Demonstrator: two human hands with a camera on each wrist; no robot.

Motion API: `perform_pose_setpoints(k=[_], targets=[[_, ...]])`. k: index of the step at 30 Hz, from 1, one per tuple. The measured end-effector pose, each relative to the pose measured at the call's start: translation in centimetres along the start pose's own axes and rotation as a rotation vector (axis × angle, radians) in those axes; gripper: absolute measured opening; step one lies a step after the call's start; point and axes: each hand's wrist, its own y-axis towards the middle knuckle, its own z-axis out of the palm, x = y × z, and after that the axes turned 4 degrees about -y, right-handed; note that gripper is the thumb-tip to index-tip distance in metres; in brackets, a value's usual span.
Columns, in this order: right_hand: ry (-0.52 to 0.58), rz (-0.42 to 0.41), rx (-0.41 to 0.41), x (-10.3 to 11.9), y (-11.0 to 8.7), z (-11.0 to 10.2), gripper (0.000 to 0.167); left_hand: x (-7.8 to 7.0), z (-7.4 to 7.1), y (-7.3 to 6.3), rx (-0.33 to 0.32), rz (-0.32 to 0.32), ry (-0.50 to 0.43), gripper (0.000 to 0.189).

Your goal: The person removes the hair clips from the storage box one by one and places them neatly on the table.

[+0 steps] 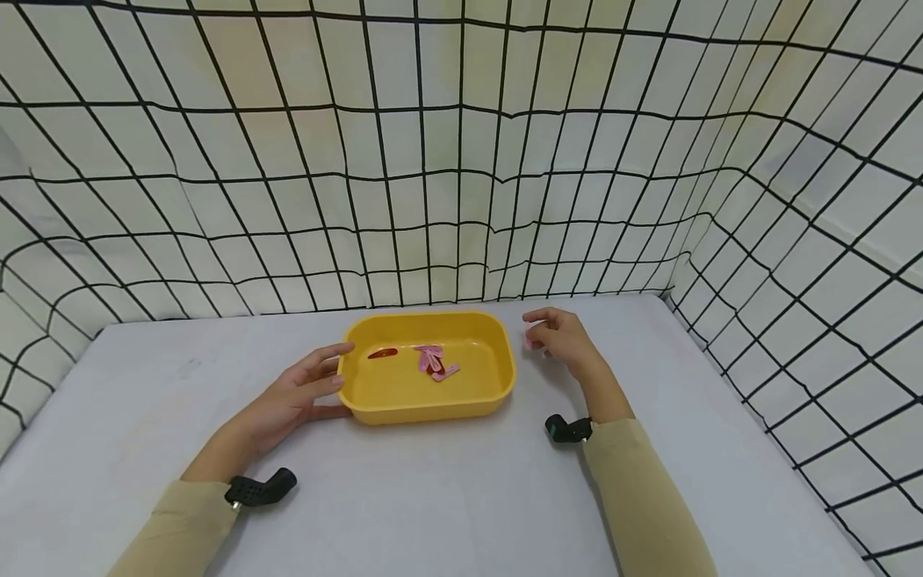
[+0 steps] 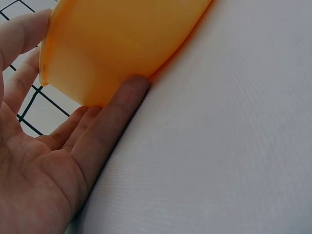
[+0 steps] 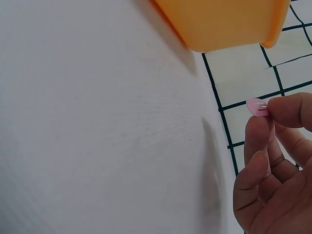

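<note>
A yellow plastic tray point(image 1: 427, 413) stands on the white table. Inside it, a red hair clip point(image 1: 382, 353) lies apart at the left, and several pink hair clips point(image 1: 430, 357) are heaped near the middle with some red among them. My left hand point(image 1: 299, 393) rests against the tray's left end, its fairly straight fingers touching the rim and the lower wall. To the right of the tray, my right hand point(image 1: 566, 340) pinches a small pink hair clip point(image 3: 257, 107) between thumb and finger, raised off the table. Most of that clip is hidden in the head view.
Black netting point(image 1: 461, 172) in front of a pale wall rises behind the table and along both sides. The white tabletop point(image 1: 447, 497) runs forward from the tray. Each wrist carries a small black camera.
</note>
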Motion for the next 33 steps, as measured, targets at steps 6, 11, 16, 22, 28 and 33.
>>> perform_pose_setpoints(k=[6,11,16,22,28,33], targets=[[-0.044,0.025,0.001,-0.47,-0.09,0.00,0.033,0.15,0.02,0.03,0.004,0.000,-0.010,0.055],[-0.104,0.021,0.043,-0.70,-0.14,-0.09,0.033,0.16,-0.04,0.11,0.017,0.007,-0.026,0.056],[-0.163,0.006,0.080,-0.76,-0.07,-0.17,0.032,0.09,-0.06,0.19,0.024,0.012,-0.043,0.057],[-0.279,-0.003,0.119,-0.72,0.00,-0.32,0.026,0.43,-0.12,0.20,0.012,0.018,-0.032,0.056],[-0.341,-0.016,0.131,-0.64,-0.06,-0.35,0.025,0.46,-0.10,0.19,0.004,0.017,-0.034,0.056],[-0.359,-0.011,0.127,-0.62,-0.10,-0.31,0.023,0.29,-0.01,0.04,-0.005,0.011,-0.037,0.057]])
